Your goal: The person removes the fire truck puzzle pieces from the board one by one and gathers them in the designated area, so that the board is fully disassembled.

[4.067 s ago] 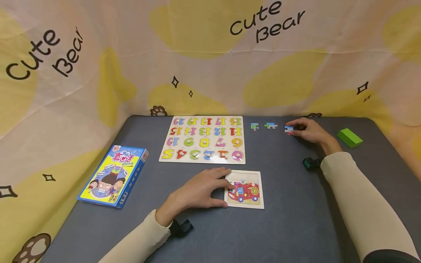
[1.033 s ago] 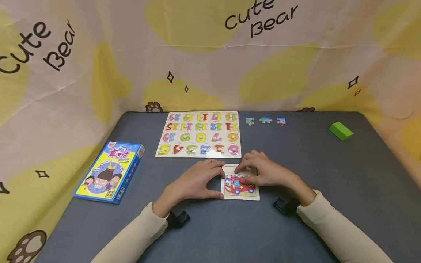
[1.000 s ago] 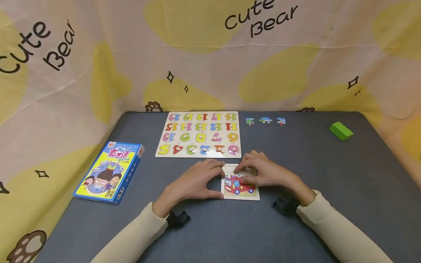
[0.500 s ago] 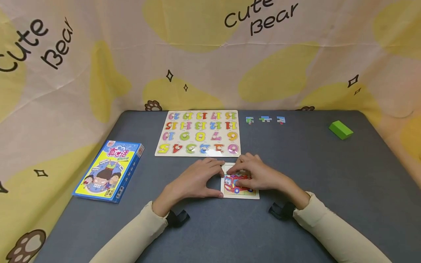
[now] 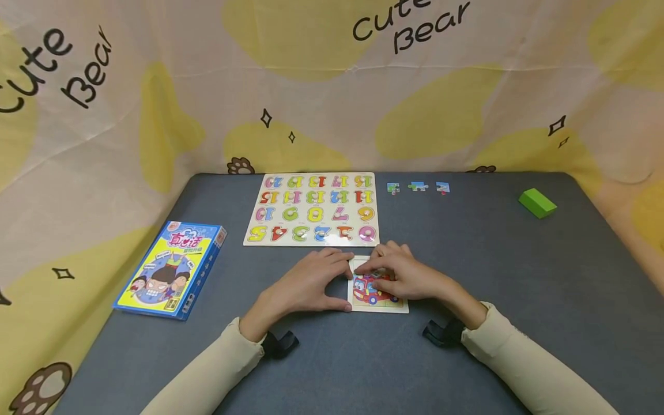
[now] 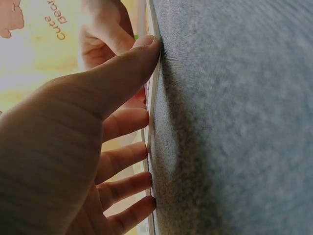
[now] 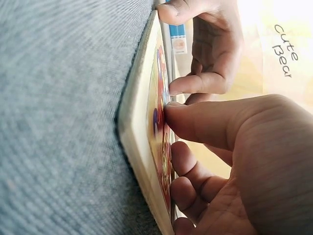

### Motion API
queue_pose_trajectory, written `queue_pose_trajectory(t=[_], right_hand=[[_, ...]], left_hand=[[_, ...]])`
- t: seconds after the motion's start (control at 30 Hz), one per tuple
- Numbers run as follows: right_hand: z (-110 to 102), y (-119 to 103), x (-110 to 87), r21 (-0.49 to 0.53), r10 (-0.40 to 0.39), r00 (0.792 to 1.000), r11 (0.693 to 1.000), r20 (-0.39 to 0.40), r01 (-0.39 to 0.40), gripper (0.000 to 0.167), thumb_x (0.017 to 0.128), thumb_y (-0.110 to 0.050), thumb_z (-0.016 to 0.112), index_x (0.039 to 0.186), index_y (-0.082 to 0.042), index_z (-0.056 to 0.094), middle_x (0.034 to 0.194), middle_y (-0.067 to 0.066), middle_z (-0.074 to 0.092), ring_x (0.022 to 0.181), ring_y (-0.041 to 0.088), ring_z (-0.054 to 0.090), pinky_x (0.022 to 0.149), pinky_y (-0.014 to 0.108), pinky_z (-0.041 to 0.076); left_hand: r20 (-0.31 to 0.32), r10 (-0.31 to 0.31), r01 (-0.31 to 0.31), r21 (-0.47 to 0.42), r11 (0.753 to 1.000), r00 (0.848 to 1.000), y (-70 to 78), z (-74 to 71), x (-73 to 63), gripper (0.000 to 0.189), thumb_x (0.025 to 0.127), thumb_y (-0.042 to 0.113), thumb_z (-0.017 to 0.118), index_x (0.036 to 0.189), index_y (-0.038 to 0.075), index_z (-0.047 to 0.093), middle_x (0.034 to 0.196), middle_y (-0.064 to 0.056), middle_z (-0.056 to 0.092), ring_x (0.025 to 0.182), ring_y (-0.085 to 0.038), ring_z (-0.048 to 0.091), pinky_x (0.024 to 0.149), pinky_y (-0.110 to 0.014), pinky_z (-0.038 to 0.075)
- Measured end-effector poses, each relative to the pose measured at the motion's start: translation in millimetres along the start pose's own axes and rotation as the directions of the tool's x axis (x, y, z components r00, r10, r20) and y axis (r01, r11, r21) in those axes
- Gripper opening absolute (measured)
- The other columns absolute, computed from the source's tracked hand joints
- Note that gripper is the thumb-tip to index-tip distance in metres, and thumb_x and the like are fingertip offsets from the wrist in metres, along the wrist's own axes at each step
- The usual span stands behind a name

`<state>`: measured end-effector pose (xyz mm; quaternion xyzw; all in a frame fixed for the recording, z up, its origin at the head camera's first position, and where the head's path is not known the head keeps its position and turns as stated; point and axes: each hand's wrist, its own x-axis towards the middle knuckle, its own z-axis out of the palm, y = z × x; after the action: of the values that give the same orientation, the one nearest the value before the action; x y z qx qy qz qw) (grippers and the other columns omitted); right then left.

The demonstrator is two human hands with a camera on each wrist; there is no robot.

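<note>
A small square puzzle board (image 5: 404, 307) with a red car picture lies flat on the table, pale along its top strip. My left hand (image 5: 313, 285) steadies its left side; in the left wrist view the thumb (image 6: 145, 46) and fairly straight fingers touch the edge. Over the board sits my right hand (image 5: 407, 274), index finger and thumb bent onto the car picture. The right wrist view shows its thumb (image 7: 183, 115) on the picture surface and other fingers curled. Whether a piece is pinched there is hidden. Three loose jigsaw pieces (image 5: 418, 187) lie in a row at the back.
A number puzzle board (image 5: 311, 206) lies just behind the car puzzle. On the left is a blue and yellow card box (image 5: 171, 270); a green block (image 5: 537, 203) stands at the far right. A printed cloth (image 5: 321, 86) hangs behind the grey table (image 5: 467, 369).
My right hand has come from the rightmost loose piece at the back to the car puzzle, then slid slightly left across it. That piece stays in the row. My left hand keeps its place.
</note>
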<state>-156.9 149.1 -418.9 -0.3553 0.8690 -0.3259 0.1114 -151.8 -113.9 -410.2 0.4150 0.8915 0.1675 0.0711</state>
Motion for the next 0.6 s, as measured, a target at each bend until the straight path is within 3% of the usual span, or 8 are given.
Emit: queue_pose_trajectory(t=[0.3, 0.6], right_hand=[[-0.9, -0.1, 0.3, 0.001, 0.037, 0.999, 0.999, 0.013, -0.037, 0.034, 0.092, -0.016, 0.073, 0.124, -0.028, 0.075, 0.088, -0.008, 0.053, 0.086, 0.015, 0.038, 0.078, 0.038, 0.02], [0.9, 1.7, 0.9, 0.008, 0.014, 1.0, 1.0, 0.0, -0.014, 0.036, 0.091, -0.013, 0.073, 0.123, -0.028, 0.075, 0.087, -0.007, 0.054, 0.086, 0.014, 0.037, 0.077, 0.038, 0.02]], left_hand=[[-0.002, -0.011, 0.011, 0.002, 1.0, 1.0, 0.2, -0.8, 0.9, 0.047, 0.083, 0.059, 0.077, 0.11, 0.023, 0.064, 0.154, -0.001, 0.052, 0.14, -0.02, 0.047, 0.112, -0.046, 0.041], [-0.033, -0.054, 0.055, 0.025, 0.998, 0.998, 1.2, 3.8, 2.4, 0.045, 0.084, 0.061, 0.075, 0.105, 0.024, 0.062, 0.151, 0.001, 0.054, 0.136, -0.016, 0.049, 0.105, -0.042, 0.044]])
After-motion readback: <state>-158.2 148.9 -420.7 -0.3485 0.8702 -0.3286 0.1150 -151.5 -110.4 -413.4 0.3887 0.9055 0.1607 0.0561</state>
